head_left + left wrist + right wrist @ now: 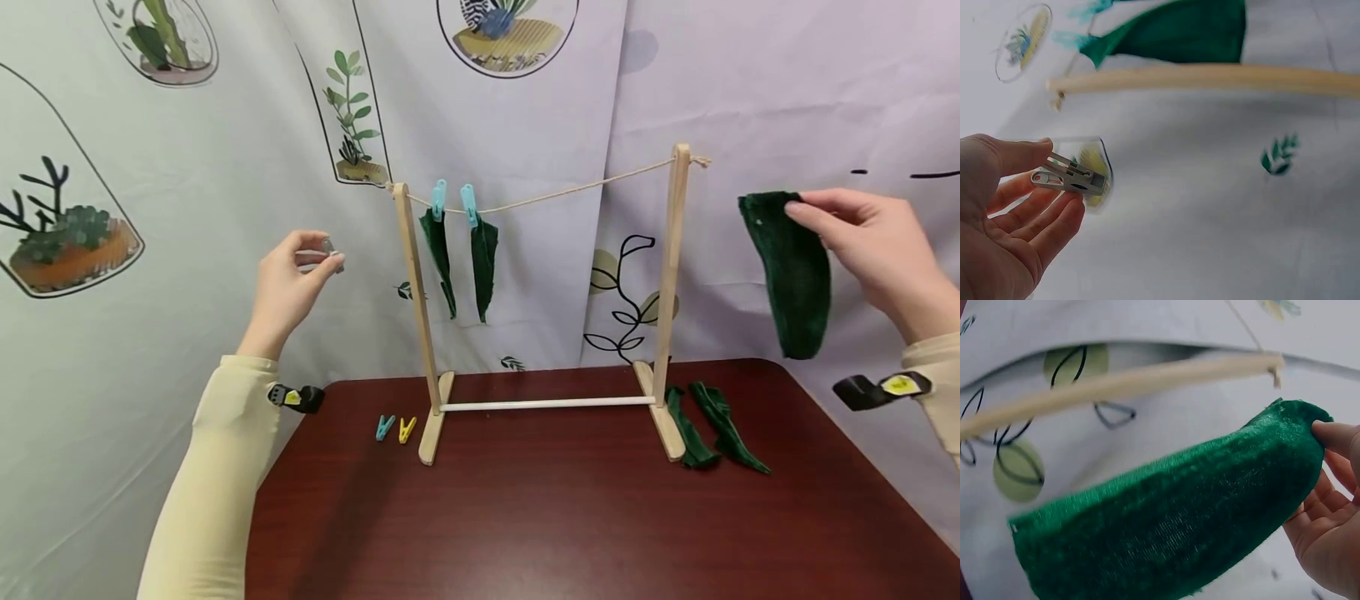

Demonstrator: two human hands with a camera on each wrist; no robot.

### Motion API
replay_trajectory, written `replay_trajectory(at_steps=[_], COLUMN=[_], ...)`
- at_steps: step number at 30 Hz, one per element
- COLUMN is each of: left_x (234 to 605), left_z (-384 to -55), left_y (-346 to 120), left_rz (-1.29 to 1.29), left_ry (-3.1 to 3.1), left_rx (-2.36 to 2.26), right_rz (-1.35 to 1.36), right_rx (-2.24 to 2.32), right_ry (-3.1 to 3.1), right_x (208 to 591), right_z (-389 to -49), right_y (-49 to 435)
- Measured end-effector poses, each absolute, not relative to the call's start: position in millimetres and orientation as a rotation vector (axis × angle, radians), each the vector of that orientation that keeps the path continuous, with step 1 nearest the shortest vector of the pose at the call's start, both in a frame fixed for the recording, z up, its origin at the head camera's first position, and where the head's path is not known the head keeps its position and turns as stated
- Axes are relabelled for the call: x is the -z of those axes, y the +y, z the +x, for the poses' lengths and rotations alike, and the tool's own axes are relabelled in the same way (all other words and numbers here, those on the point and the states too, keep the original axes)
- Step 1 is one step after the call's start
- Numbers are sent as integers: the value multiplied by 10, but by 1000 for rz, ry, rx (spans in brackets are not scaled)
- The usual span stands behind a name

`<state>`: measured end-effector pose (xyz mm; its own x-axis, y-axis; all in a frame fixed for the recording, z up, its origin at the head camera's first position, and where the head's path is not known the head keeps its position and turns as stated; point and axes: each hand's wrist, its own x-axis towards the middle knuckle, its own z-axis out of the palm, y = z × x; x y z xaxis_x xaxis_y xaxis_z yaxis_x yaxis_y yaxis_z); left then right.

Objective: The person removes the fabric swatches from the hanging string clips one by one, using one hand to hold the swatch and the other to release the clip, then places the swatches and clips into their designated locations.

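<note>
Between thumb and fingers my left hand [291,279] pinches a grey clothespin [1072,176], raised left of the wooden stand. Off to the right, my right hand [873,242] holds a strip of dark green velvety cloth [795,283] by its top corner, and the rest hangs down. A string [577,190] runs between the stand's two posts. Near its left end, two light blue clothespins [438,200] hold two green cloth pieces [483,267] that dangle side by side.
On the brown table [540,517], a blue clothespin [385,427] and a yellow clothespin [407,430] lie left of the stand's left foot [435,429]. Two more green cloth pieces [726,425] lie by the right foot [662,421]. A white rod [547,404] joins the feet. A patterned curtain hangs behind.
</note>
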<state>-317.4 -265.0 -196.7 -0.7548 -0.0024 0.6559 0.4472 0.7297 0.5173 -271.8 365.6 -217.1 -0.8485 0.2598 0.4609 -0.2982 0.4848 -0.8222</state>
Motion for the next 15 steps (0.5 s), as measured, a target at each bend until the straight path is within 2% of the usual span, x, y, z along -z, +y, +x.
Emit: replay_trajectory(at_steps=[4, 15], left_x=[2109, 2631], left_z=[-3166, -3209], left_y=[-2851, -3324], left_rz=[-271, -123], left_ry=[-2316, -2432], left_rx=[912, 888], right_rz=[-60, -91], right_rx=[-1244, -1370], right_ry=[-2206, -2015], right_x=[2305, 2778], right_z=[-2669, -2643], right_y=[3852, 4304])
